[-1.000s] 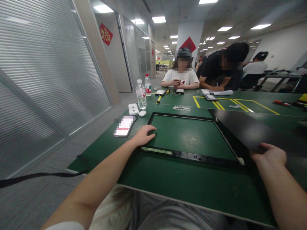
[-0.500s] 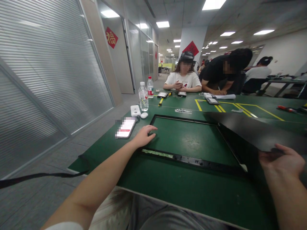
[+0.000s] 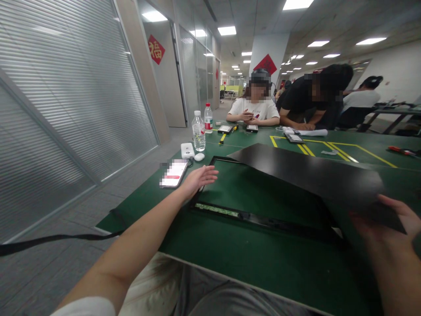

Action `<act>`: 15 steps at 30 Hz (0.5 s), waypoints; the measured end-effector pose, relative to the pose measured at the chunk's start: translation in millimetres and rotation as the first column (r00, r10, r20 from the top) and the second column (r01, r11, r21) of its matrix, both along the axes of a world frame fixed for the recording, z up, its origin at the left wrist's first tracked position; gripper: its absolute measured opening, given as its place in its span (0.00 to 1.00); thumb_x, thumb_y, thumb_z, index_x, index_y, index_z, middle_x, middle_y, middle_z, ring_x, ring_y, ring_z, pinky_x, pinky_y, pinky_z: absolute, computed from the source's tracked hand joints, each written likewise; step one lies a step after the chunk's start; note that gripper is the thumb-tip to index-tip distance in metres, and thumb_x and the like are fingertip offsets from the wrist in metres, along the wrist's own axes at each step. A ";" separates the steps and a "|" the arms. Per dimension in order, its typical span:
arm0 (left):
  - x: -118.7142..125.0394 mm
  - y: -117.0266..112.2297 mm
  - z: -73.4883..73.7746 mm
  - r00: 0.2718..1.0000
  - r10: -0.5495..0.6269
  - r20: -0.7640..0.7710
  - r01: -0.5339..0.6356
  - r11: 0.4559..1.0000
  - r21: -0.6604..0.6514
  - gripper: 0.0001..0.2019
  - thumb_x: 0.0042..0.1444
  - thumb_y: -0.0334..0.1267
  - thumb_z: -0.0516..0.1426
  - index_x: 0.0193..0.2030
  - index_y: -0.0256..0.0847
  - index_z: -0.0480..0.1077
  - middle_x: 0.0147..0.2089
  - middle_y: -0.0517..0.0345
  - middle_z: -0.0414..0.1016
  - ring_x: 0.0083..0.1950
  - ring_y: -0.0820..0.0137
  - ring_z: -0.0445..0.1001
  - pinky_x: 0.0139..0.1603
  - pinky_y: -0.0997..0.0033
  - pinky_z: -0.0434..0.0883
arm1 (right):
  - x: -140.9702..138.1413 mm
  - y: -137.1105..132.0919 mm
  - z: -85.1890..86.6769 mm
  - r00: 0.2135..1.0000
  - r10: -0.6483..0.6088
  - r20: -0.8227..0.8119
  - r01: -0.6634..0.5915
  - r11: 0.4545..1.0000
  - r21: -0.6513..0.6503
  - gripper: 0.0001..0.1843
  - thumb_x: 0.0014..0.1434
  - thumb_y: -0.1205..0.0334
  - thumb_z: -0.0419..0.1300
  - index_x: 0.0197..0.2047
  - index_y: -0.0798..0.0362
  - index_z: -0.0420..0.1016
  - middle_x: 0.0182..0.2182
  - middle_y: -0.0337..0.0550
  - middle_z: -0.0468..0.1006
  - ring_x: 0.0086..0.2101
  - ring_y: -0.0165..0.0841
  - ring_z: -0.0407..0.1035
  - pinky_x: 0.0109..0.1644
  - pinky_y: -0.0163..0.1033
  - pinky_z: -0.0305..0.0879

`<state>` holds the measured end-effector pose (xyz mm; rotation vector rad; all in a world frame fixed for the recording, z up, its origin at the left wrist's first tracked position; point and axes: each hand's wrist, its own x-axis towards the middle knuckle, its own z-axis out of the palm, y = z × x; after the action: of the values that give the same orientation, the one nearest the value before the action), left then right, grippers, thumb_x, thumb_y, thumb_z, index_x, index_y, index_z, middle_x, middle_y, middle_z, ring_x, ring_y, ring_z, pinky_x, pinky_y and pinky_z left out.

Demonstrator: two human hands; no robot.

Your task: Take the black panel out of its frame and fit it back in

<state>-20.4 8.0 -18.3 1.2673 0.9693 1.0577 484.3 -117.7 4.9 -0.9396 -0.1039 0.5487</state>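
A thin, dark rectangular panel [image 3: 305,169] is gripped at its near right corner by my right hand [image 3: 391,224]. It hangs tilted over the right part of a black rectangular frame [image 3: 256,218] lying on the green table. The panel hides the frame's far right portion. A green circuit strip [image 3: 215,210] shows in the frame's near bar, toward the left. My left hand [image 3: 199,181] is at the frame's left side, fingers stretched out and pointing right. Whether it touches the frame is hard to tell.
Left of the frame lie a phone [image 3: 175,173], a white boxy device [image 3: 187,151] and a small white oval object [image 3: 199,156]. Two water bottles [image 3: 199,134] stand behind them. Across the table [image 3: 243,267] are two people, hard drives [image 3: 225,129], yellow tape lines and red-handled pliers [image 3: 401,151].
The dark panel has moved left with my right hand, from beside the frame to above it, and covers the metallic pieces behind. My left hand's fingers have straightened.
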 end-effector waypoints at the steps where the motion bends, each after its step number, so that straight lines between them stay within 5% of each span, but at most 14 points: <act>1: 0.3 -1.0 2.4 0.999 -0.005 0.033 0.007 0.999 -0.034 0.28 0.78 0.59 0.55 0.66 0.37 0.79 0.68 0.34 0.85 0.64 0.51 0.87 0.71 0.45 0.80 | -5.1 -1.0 2.8 0.999 -0.020 -0.033 0.019 1.000 -0.024 0.19 0.36 0.72 0.63 0.34 0.48 0.69 0.33 0.42 0.75 0.31 0.39 0.76 0.35 0.54 0.85; 9: 1.0 -6.6 17.4 0.925 -0.012 0.380 0.102 0.970 -0.219 0.26 0.82 0.48 0.51 0.65 0.29 0.80 0.57 0.32 0.89 0.53 0.56 0.90 0.60 0.60 0.84 | -35.9 -13.2 24.7 0.992 0.125 -0.015 -0.126 0.979 -0.163 0.17 0.41 0.70 0.62 0.38 0.48 0.78 0.42 0.47 0.88 0.35 0.43 0.82 0.51 0.63 0.88; 15: -1.2 -9.8 26.9 0.848 0.090 0.522 0.088 0.948 -0.306 0.23 0.73 0.33 0.57 0.71 0.28 0.79 0.45 0.43 0.91 0.37 0.65 0.87 0.42 0.70 0.83 | -37.9 -13.1 22.5 0.976 0.212 -0.040 -0.215 0.950 -0.226 0.16 0.44 0.69 0.61 0.38 0.49 0.82 0.41 0.50 0.90 0.38 0.47 0.85 0.54 0.61 0.87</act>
<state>-21.6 -1.8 8.5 0.6460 0.6712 1.1173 446.5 -130.7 27.4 -1.1574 -0.1314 0.7808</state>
